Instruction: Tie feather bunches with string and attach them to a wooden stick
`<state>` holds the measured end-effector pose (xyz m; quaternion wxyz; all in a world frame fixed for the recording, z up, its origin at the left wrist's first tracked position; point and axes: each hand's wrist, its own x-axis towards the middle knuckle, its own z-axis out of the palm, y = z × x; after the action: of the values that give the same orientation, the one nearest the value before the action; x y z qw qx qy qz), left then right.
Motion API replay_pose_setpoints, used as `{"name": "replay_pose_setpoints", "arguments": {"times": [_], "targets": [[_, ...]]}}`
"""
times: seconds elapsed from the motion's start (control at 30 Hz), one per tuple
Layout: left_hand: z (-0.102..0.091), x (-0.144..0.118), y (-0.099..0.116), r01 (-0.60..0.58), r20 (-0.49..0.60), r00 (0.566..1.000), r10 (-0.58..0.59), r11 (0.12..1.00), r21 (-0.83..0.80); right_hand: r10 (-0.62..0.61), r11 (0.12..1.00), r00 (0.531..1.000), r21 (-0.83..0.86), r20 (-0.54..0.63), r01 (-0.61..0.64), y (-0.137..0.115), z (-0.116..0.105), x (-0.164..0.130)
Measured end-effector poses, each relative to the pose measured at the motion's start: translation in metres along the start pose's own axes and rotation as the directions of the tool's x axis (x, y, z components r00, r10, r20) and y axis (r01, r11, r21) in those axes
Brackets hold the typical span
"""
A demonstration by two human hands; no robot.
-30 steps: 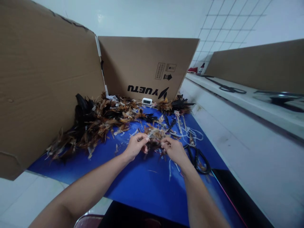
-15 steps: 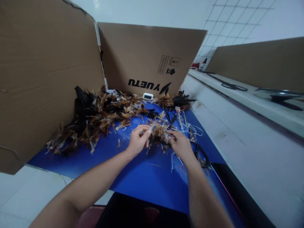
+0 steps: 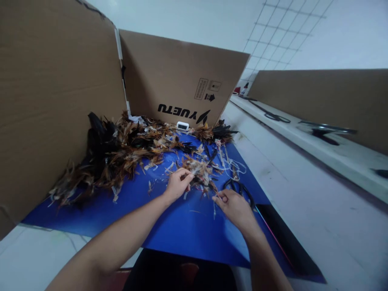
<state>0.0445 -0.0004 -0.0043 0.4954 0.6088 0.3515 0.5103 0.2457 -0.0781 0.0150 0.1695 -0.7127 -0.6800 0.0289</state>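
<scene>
While left hand (image 3: 177,185) pinches feather bundle (image 3: 198,173), right hand (image 3: 233,204) rests curled, fingertips pinched, contents unclear.

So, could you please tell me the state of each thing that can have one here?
Left hand: pinched on the feather bundle.
Right hand: loosely curled beside the bundle; whether it holds anything is unclear.
Scissors: lying flat on the blue mat.
Feather pile: loose, heaped against the cardboard.

Bright, even light; soft shadows, edges warped, slight blur.
</scene>
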Motion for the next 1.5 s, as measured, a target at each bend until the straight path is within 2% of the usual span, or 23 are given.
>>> {"name": "replay_pose_setpoints", "arguments": {"times": [0.17,0.3,0.4,0.5,0.57,0.7,0.8,0.9,1.0,1.2,1.3,1.5], "targets": [[0.001,-0.002,0.001,0.013,0.039,0.999,-0.013,1.000,0.005,-0.009,1.000,0.999,0.022,0.036,0.009,-0.002,0.016,-0.012],[0.002,-0.004,0.001,0.031,0.082,0.996,-0.031,1.000,0.001,-0.026,0.998,0.999,0.058,0.036,0.024,-0.008,0.019,-0.015],[0.003,-0.005,0.000,0.053,0.105,0.993,-0.052,0.999,-0.010,-0.010,0.973,0.998,0.231,0.059,-0.004,-0.008,0.016,-0.018],[0.005,-0.005,0.000,0.093,0.122,0.989,-0.089,0.995,-0.028,0.022,0.861,0.989,0.501,0.146,-0.093,-0.006,0.005,-0.019],[0.005,-0.005,0.001,0.126,0.133,0.984,-0.118,0.990,-0.058,0.017,0.785,0.980,0.605,0.197,-0.135,-0.006,-0.006,-0.017],[0.006,-0.005,0.004,0.196,0.131,0.976,-0.177,0.968,-0.157,-0.030,0.755,0.967,0.640,0.252,-0.144,-0.011,-0.029,-0.004],[0.006,-0.004,0.006,0.239,0.120,0.969,-0.215,0.940,-0.242,-0.057,0.740,0.964,0.659,0.259,-0.133,-0.018,-0.038,0.012],[0.006,-0.004,0.006,0.282,0.115,0.959,-0.258,0.911,-0.301,-0.077,0.701,0.958,0.699,0.275,-0.144,-0.025,-0.037,0.030],[0.006,-0.003,0.007,0.332,0.121,0.943,-0.309,0.881,-0.337,-0.063,0.664,0.955,0.726,0.291,-0.178,-0.029,-0.027,0.046],[0.005,-0.002,0.010,0.372,0.116,0.928,-0.354,0.856,-0.360,-0.061,0.534,0.962,0.823,0.266,-0.194,-0.021,0.001,0.054],[0.005,-0.002,0.010,0.370,0.104,0.928,-0.357,0.855,-0.363,-0.052,0.531,0.968,0.828,0.247,-0.182,-0.015,0.001,0.051],[0.003,-0.001,0.015,0.376,0.099,0.925,-0.366,0.852,-0.365,0.129,0.540,0.985,0.824,0.118,-0.170,-0.005,-0.004,0.052]]}}
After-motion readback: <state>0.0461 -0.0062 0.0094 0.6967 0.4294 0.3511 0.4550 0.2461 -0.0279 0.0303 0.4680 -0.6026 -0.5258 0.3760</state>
